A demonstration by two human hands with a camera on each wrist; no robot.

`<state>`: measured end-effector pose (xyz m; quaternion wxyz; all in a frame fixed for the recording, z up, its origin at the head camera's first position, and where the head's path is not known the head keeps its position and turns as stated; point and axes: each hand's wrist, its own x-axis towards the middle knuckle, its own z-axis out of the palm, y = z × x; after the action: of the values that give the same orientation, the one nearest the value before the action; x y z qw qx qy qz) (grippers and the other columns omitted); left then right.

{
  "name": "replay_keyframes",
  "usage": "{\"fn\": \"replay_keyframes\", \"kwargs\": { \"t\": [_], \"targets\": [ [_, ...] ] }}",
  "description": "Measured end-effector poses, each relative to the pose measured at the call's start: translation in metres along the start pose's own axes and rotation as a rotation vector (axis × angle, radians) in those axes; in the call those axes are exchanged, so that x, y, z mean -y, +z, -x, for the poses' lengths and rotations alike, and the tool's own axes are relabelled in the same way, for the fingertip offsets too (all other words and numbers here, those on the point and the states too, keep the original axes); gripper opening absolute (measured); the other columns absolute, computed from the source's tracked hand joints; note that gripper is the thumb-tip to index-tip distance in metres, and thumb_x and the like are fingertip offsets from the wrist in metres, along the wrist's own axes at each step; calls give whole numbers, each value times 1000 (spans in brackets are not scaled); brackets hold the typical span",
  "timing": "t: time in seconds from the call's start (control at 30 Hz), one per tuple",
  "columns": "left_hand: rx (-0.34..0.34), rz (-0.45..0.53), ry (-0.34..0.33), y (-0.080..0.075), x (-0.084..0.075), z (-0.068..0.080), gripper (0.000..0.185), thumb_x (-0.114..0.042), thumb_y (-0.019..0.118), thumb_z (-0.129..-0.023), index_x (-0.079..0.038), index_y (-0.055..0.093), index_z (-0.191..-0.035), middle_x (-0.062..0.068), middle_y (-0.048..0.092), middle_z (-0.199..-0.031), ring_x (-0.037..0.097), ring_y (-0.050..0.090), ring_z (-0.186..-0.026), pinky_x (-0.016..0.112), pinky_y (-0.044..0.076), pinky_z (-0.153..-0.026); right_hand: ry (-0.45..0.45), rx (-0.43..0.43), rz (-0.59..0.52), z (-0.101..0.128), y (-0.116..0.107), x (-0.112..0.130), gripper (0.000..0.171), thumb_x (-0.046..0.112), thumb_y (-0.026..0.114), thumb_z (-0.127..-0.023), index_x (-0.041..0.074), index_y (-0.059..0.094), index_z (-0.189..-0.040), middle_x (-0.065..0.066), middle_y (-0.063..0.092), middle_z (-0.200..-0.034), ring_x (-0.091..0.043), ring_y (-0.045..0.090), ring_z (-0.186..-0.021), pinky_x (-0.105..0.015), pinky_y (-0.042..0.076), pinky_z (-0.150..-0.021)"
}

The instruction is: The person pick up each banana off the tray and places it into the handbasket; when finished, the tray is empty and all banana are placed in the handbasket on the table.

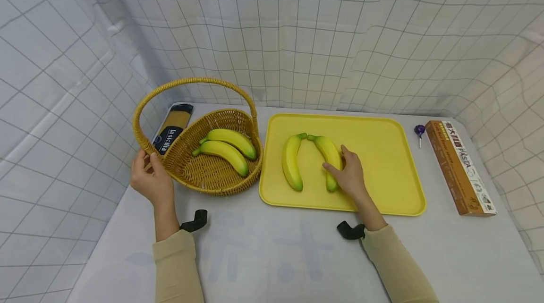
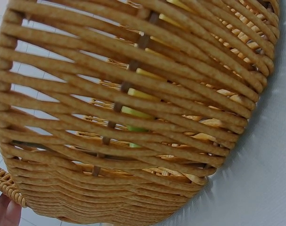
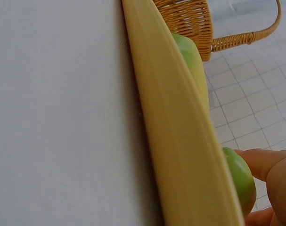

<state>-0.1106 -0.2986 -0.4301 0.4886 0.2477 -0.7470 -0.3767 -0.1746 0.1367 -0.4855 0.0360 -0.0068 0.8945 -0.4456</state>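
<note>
A wicker basket (image 1: 212, 178) with a hoop handle stands at the left and holds two bananas (image 1: 231, 140). My left hand (image 1: 148, 178) grips its left rim by the foot of the handle. The left wrist view fills with the basket's weave (image 2: 133, 94), with my fingertips (image 2: 4, 212) at the lower left. Two more bananas lie on the yellow tray (image 1: 382, 152). My right hand (image 1: 346, 175) curls over the right banana (image 1: 329, 152); the left banana (image 1: 291, 164) lies free. The right wrist view shows the tray rim (image 3: 180, 141) and my fingers (image 3: 270, 165) round a green banana tip (image 3: 239, 181).
A brown pasta box (image 1: 461, 168) lies at the table's right side, with a purple lollipop (image 1: 420, 130) beside its far end. A dark and yellow spaghetti packet (image 1: 174, 126) lies behind the basket. Grid-patterned cloth walls close in the left, back and right.
</note>
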Motion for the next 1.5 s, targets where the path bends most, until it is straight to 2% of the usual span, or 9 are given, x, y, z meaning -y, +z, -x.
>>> {"fn": "replay_keyframes", "kwargs": {
  "t": [0.23,0.43,0.7,0.93,1.17,1.5],
  "targets": [
    [5,2,-2,0,2,0,27,-18,56,-97,-2,71,-113,15,69,-104,-6,58,-90,5,45,-72,-4,-17,6,0,4,-1,81,29,70,-89,-5,29,-150,-29,41,-143,-42,38,-130,-53,33,-109],
    [5,5,-3,-1,1,0,26,-18,56,-97,-3,71,-113,15,69,-104,-7,58,-90,6,45,-72,5,-44,54,1,8,1,75,29,67,-91,-5,33,-149,-30,45,-141,-44,41,-130,-54,34,-108],
    [3,6,-2,-1,2,0,26,-18,56,-97,-4,71,-113,15,69,-104,-8,57,-90,5,44,-72,7,-109,103,3,12,5,69,27,67,-89,-4,40,-146,-29,53,-132,-43,51,-118,-52,42,-97],
    [12,5,-6,-2,1,0,28,-20,56,-98,-3,71,-114,16,69,-106,-1,60,-92,7,45,-73,5,-143,76,3,12,5,67,24,66,-88,-3,43,-144,-26,58,-121,-38,54,-106,-48,44,-88],
    [12,9,-57,0,-2,1,26,-22,56,-98,-9,72,-115,12,70,-107,8,63,-95,9,47,-75,10,-162,30,3,10,5,65,20,67,-88,-4,44,-144,-27,58,-120,-37,54,-104,-47,44,-88],
    [7,1,-59,0,-2,0,26,-23,57,-98,-12,73,-115,10,70,-106,10,64,-95,9,48,-74,-10,-190,-45,3,7,9,63,18,66,-88,-2,45,-144,-25,58,-122,-35,53,-106,-45,44,-90]
  ]
}}
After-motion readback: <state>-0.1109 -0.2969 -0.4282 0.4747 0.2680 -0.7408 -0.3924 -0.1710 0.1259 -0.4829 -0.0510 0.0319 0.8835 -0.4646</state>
